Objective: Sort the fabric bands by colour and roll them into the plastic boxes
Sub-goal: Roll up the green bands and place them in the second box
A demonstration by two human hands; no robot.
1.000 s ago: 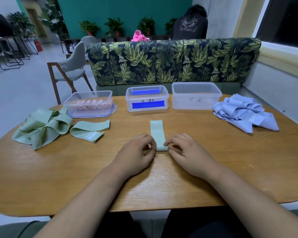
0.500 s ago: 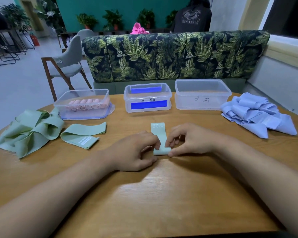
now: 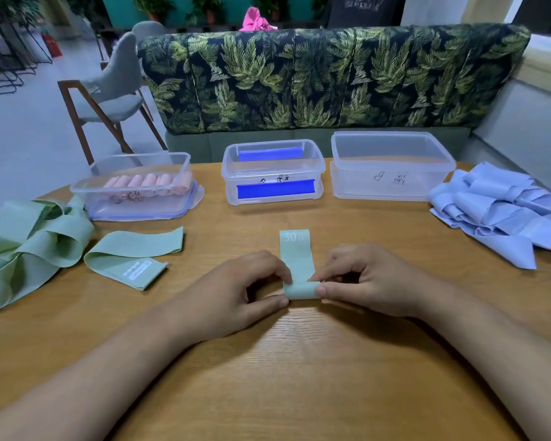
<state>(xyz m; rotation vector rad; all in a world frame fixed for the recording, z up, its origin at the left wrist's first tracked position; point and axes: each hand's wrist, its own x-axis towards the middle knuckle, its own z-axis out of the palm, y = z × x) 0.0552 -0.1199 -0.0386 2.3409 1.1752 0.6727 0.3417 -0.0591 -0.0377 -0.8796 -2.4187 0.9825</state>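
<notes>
A person is rolling a pale green fabric band on the wooden counter, just in front of the middle plastic box. The left hand and right hand are each pinching the rolled near end between thumb and forefinger, one at either side, while the flat far end, printed "30", is pointing toward that box. To the left of the middle plastic box, a second box is holding a row of pink rolls, so that colour appears sorted. A heap of green bands and one loose green band are lying further left and nearer the person, waiting to be rolled. To the right of the middle plastic box, a third box is showing no rolls, and beyond it a pile of light blue bands is lying untouched. By this view the job is looking roughly a third done, with the green barely begun and the blue not yet started
</notes>
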